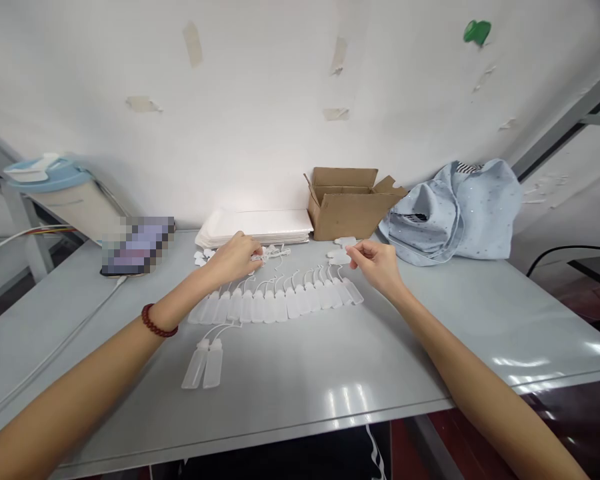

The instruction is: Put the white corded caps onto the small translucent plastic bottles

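My right hand (379, 265) is closed in a pinch on the edge of a translucent white plastic tag (337, 256), held just above the table. A similar tag (345, 241) lies right behind it. My left hand (236, 259) reaches to a small tangled pile of thin white straps (276, 252); its fingertips are closed on a strap there, partly hidden by the hand. Between the hands and nearer to me, a curved row of several translucent tags (267, 307) lies side by side, thin straps pointing away. Two more strapped tags (203, 363) lie closer to the front left.
Behind the straps sits a stack of white sheets (257, 225), with an opened cardboard box (353, 210) beside it. Light blue cloth (480, 213) is heaped at right. A phone (140, 247) on a cable and a blue-lidded container (75, 200) stand at left. The grey table (300, 373) has a front edge.
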The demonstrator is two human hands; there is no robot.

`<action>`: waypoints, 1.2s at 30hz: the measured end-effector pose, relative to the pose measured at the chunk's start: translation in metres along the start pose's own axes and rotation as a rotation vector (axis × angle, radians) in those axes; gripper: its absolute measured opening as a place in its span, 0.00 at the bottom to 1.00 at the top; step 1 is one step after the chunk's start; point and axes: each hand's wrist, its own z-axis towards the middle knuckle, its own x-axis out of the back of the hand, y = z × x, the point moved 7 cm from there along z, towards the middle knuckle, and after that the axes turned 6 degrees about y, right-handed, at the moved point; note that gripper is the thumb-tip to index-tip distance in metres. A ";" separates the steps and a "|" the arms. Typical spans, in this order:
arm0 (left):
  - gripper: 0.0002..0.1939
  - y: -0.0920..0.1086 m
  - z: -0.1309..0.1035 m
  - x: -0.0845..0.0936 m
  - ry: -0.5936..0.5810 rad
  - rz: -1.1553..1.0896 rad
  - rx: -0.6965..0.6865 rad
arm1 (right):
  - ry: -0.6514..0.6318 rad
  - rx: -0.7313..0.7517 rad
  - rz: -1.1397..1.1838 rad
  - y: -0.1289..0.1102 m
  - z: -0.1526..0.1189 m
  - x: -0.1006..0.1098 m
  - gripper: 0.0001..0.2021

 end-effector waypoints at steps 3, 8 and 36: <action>0.10 -0.001 0.002 -0.002 -0.015 -0.003 -0.001 | 0.032 0.045 -0.063 0.001 0.001 0.001 0.21; 0.12 -0.009 0.001 0.000 0.037 -0.032 0.016 | -0.033 0.177 -0.148 0.009 0.005 -0.009 0.11; 0.09 0.001 -0.067 0.027 0.233 -0.756 0.582 | -0.353 0.416 -0.452 0.022 -0.006 -0.039 0.19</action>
